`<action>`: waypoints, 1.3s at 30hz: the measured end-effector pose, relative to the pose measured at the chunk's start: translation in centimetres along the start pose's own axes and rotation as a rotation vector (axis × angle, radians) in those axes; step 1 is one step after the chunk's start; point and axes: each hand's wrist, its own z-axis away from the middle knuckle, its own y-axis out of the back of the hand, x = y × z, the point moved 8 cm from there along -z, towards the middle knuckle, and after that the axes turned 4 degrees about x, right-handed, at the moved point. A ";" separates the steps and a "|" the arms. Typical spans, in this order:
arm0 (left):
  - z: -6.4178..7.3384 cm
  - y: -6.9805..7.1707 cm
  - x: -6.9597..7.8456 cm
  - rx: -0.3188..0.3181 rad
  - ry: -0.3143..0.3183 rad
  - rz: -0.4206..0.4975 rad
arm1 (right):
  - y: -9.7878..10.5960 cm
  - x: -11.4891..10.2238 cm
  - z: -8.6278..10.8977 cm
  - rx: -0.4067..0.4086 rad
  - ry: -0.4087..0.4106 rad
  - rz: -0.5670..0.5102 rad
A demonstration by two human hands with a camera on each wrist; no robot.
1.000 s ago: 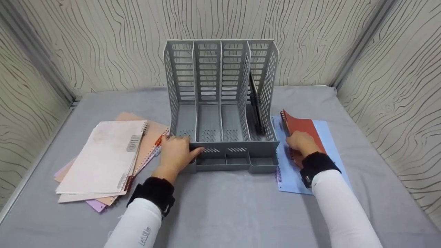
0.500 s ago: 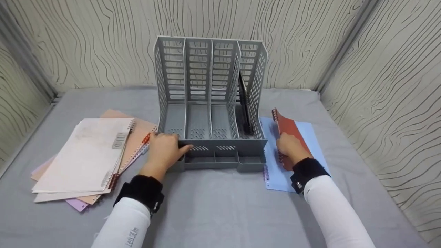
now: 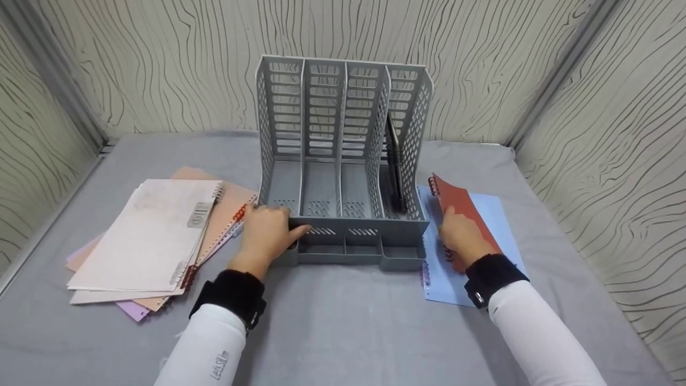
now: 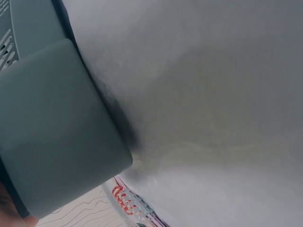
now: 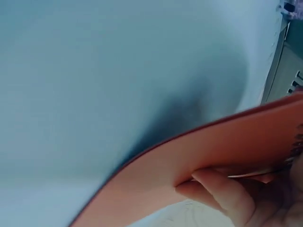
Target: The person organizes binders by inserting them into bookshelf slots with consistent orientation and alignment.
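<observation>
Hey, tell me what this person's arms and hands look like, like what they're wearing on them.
The left hand and right hand are bare. White sleeves run down to black wristbands; the left sleeve bears grey lettering.

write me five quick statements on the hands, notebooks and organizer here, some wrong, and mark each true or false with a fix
1. The right hand grips the red notebook. True.
2. The left hand holds a notebook. False: it grips the front left corner of the grey organizer.
3. The black notebook stands in the leftmost compartment. False: it leans in the rightmost compartment.
4. The blue notebook lies partly beneath the red notebook. True.
5. The pile on the left has a purple notebook on top. False: a white notebook is on top.
</observation>
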 end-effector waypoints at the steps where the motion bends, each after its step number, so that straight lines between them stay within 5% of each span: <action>1: 0.0 0.0 0.0 0.003 -0.001 -0.003 | 0.1 -0.1 0.1 0.011 0.009 0.015; 10: 0.1 0.2 0.1 0.052 -0.004 -0.001 | 1.1 -0.8 1.2 0.125 0.144 0.223; 19: 0.1 0.0 0.0 0.037 0.000 0.000 | 4.3 -1.2 3.6 0.246 0.221 0.100; 22: 0.2 0.1 0.0 0.045 -0.001 -0.001 | 6.1 -2.1 4.9 0.376 0.313 0.082; 31: 0.3 0.4 0.0 0.067 -0.011 -0.015 | 10.0 -3.9 9.7 0.780 0.593 -0.287; 39: 0.3 0.4 0.2 0.094 -0.017 -0.019 | 10.1 -4.7 12.1 0.972 0.820 -0.436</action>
